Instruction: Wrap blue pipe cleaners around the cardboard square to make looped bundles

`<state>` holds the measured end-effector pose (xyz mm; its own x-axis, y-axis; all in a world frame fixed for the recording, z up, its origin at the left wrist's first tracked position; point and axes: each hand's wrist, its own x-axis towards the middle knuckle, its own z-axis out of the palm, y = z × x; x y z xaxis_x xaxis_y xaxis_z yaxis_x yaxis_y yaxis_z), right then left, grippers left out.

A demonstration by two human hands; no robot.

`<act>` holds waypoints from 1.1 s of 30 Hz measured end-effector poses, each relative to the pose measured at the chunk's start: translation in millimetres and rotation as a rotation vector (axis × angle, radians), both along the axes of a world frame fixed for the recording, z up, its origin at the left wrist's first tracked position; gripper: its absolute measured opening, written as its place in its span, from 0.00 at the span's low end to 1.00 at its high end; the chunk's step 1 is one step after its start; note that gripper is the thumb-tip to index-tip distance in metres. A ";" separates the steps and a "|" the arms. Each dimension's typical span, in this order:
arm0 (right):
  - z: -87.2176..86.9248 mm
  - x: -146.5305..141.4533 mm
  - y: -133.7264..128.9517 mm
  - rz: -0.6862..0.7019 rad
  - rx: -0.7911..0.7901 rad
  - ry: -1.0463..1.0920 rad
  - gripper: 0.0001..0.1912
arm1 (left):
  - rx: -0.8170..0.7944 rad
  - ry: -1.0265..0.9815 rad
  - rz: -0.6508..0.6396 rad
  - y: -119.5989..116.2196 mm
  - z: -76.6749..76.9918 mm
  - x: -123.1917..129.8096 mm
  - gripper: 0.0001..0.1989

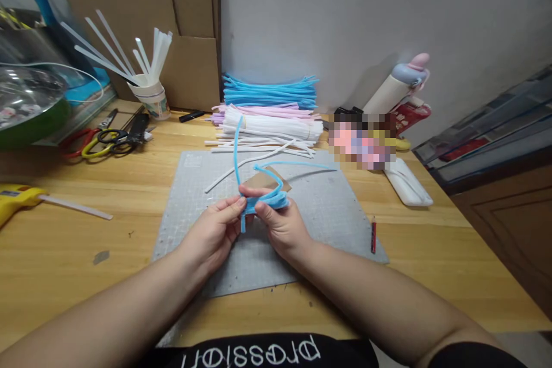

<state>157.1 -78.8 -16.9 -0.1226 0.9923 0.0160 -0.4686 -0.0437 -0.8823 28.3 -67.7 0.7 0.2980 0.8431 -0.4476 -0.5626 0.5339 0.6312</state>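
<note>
A black shirt with white lettering [259, 351] lies nearest, at 6 o'clock. Beyond it, over a grey gridded cutting mat [340, 224], both hands are closed on a folded blue fuzzy stem bundle [273, 201]: the left hand [219, 227] pinches its left end, the right hand [287, 230] grips its right side. One loose end rises toward 11 o'clock, another sweeps toward 2. A brown cardboard piece [254, 183] shows just behind.

From the hands, a bent white fuzzy stem [233, 172] crosses the mat's far edge at 12, near a heap of white fuzzy stems [271, 126]. A short red-and-black pencil [373, 236] lies at 3, close inside the mat's right edge; past it, bare wood runs to the slanting edge of the pale wooden bench [431, 264]. At 9, a wide wooden stretch separates the mat from a yellow glue gun [19, 198].
</note>
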 end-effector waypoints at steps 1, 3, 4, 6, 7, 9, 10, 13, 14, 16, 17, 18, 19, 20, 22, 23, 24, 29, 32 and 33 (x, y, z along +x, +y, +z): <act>-0.5 0.2 0.0 -0.009 -0.015 -0.006 0.16 | -0.003 0.001 0.006 -0.1 -0.2 0.1 0.03; -0.1 -0.6 -0.5 -0.016 -0.040 0.005 0.15 | 0.000 0.007 0.023 -0.3 -0.5 0.3 0.03; 0.8 -1.4 -0.8 -0.015 -0.049 0.018 0.14 | 0.006 0.011 0.028 -0.5 -0.7 0.3 0.04; 3.7 -2.7 -0.9 -0.026 -0.054 0.067 0.14 | 0.018 0.020 0.031 -0.9 -1.4 0.0 0.04; 5.3 -2.8 -0.5 -0.039 -0.047 0.097 0.15 | 0.023 0.024 0.028 -1.0 -1.7 -0.2 0.04; 7.9 -1.9 0.9 -0.061 -0.028 0.139 0.17 | 0.025 0.034 0.023 -1.2 -2.0 -0.6 0.04; 8.4 -0.9 1.9 -0.066 -0.020 0.146 0.17 | 0.024 0.037 0.018 -1.2 -2.1 -0.8 0.03; 7.1 2.5 4.5 -0.063 -0.012 0.129 0.17 | 0.014 0.030 0.005 -1.1 -1.9 -0.9 0.03; 6.0 3.3 5.1 -0.069 -0.015 0.121 0.17 | 0.007 0.025 0.004 -1.0 -1.8 -0.9 0.04; 4.2 4.0 5.5 -0.091 -0.026 0.107 0.16 | -0.005 0.012 0.006 -0.8 -1.9 -0.8 0.04; 3.7 3.8 5.4 -0.105 -0.034 0.103 0.15 | -0.010 0.006 0.009 -0.7 -2.1 -0.7 0.03; 3.5 3.4 5.2 -0.118 -0.044 0.101 0.15 | -0.014 0.001 0.010 -0.7 -2.3 -0.6 0.03; 3.7 2.8 4.9 -0.128 -0.054 0.102 0.14 | -0.015 -0.002 0.012 -0.7 -2.6 -0.4 0.03; 4.0 2.1 4.5 -0.135 -0.061 0.104 0.13 | -0.017 -0.003 0.015 -0.8 -2.9 -0.2 0.03; 4.6 0.7 3.7 -0.152 -0.075 0.108 0.12 | -0.019 -0.002 0.017 -0.9 -3.4 0.5 0.03; 4.8 0.2 3.3 -0.157 -0.079 0.106 0.12 | -0.021 0.000 0.016 -0.8 -3.4 0.8 0.03; 4.8 0.2 2.9 -0.156 -0.076 0.099 0.12 | -0.023 0.004 0.016 -0.7 -3.2 1.0 0.02; 5.6 10.9 5.4 -0.070 0.045 0.037 0.20 | -0.024 0.053 0.046 4.0 1.1 -2.1 0.03; 9.1 24.1 10.7 -0.088 0.094 -0.079 0.18 | -0.013 0.083 0.095 8.8 4.0 -6.6 0.02; 10.5 28.0 12.7 -0.104 0.099 -0.121 0.16 | -0.001 0.099 0.110 10.2 4.8 -8.0 0.02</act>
